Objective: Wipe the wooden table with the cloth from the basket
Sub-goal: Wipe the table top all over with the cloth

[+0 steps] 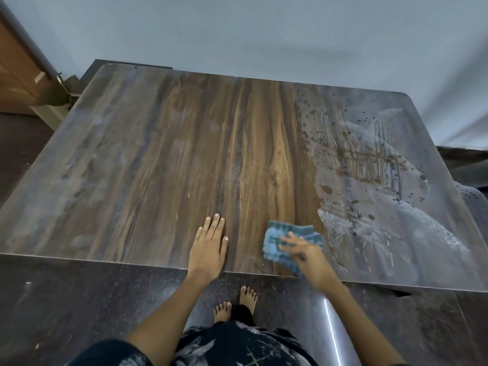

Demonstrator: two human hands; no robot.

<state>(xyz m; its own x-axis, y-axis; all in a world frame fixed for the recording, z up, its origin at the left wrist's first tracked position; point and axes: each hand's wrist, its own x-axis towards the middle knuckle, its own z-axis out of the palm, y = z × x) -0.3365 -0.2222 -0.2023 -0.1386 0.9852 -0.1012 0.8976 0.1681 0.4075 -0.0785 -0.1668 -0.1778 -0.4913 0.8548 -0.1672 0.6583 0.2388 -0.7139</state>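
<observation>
The wooden table (pixel 163 159) fills most of the head view, with dark brown grain. Its right part carries wet streaks, droplets and a whitish film (pixel 369 165). A blue checked cloth (pixel 280 241) lies flat on the table near the front edge, right of centre. My right hand (pixel 303 252) presses down on the cloth with fingers spread, slightly blurred. Left of it, my left hand (pixel 210 247) rests palm-down on the bare wood, fingers together, holding nothing. No basket shows.
A blue-grey wall runs behind the table. A brown door and its frame (pixel 23 75) stand at the far left. Dark speckled floor (pixel 79 299) lies below the table's front edge, with my bare feet (pixel 237 302) on it.
</observation>
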